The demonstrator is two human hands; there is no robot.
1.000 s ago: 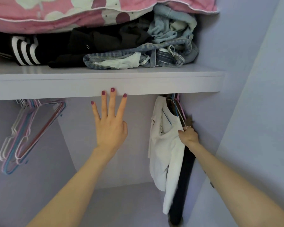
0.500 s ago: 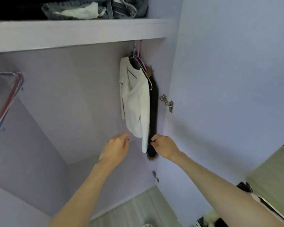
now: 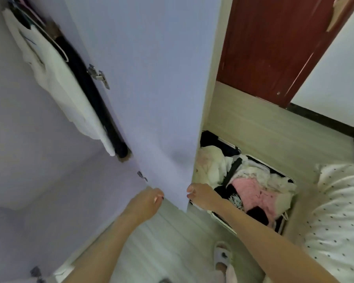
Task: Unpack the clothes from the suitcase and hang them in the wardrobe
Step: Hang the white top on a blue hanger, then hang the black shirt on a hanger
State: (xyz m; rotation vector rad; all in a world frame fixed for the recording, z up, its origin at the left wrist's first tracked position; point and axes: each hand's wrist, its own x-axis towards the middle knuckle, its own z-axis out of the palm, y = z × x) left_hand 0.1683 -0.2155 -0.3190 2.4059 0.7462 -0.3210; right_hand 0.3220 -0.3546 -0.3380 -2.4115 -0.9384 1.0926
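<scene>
Both hands are hanging empty, fingers loosely curled: right hand (image 3: 200, 196) is nearer the suitcase (image 3: 247, 186), lying open just beyond the wardrobe door (image 3: 151, 88); left hand (image 3: 146, 202) is inside that door.

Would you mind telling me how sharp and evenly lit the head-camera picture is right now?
Head view: motion blur smears the white top and the suitcase clothes; wide-angle distortion tilts the wardrobe door; lighting is soft and even, without glare; both the left hand and right hand look slightly soft.
</scene>
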